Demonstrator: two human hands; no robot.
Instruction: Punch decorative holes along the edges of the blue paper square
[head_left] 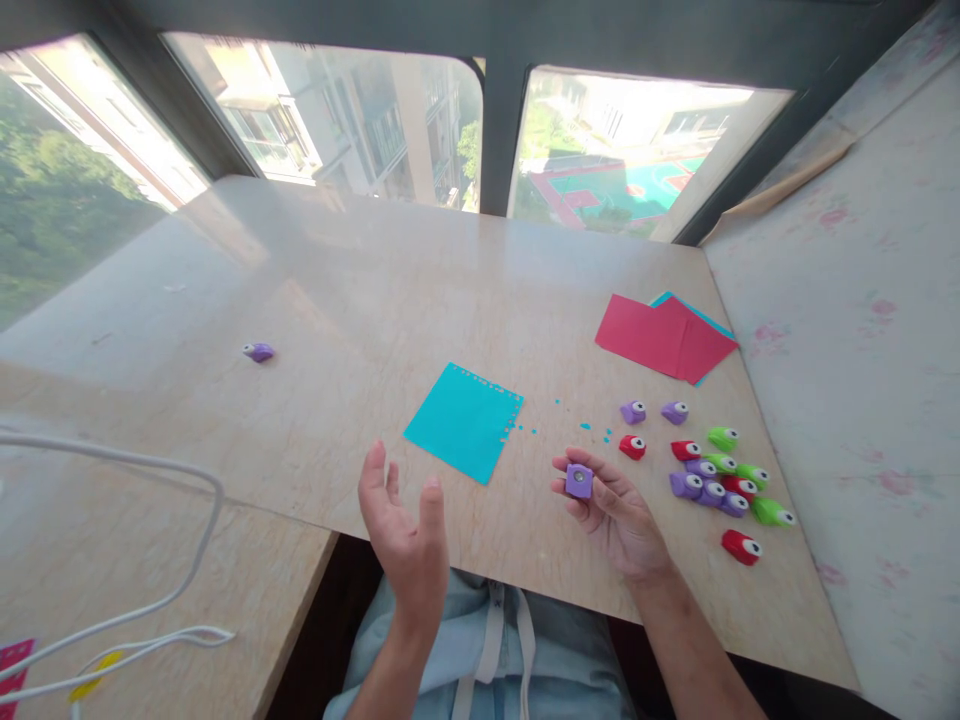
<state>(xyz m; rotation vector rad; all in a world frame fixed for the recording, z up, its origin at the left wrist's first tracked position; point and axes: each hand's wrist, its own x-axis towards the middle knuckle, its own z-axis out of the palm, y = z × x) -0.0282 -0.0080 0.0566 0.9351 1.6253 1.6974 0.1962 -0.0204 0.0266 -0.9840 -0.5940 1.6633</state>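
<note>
My right hand (619, 520) grips a small purple paper punch (579, 481), its underside with a round metal die turned up toward me. Palm up and fingers apart, my left hand (409, 540) hovers over the table's near edge and holds nothing. Between and beyond the hands lies a square sheet of blue paper (465, 425), with a row of small punched notches along its far and right edges. Tiny blue paper bits (586, 426) are scattered right of the sheet. A red punch (632, 447) stands just beyond my right hand.
Several purple, red and green punches (712, 492) cluster at the right. Red paper sheets (651, 330) overlap blue ones behind them. One purple punch (259, 352) lies far left. White cables (202, 478) loop over the left side. A papered wall (847, 380) bounds the right, windows the back.
</note>
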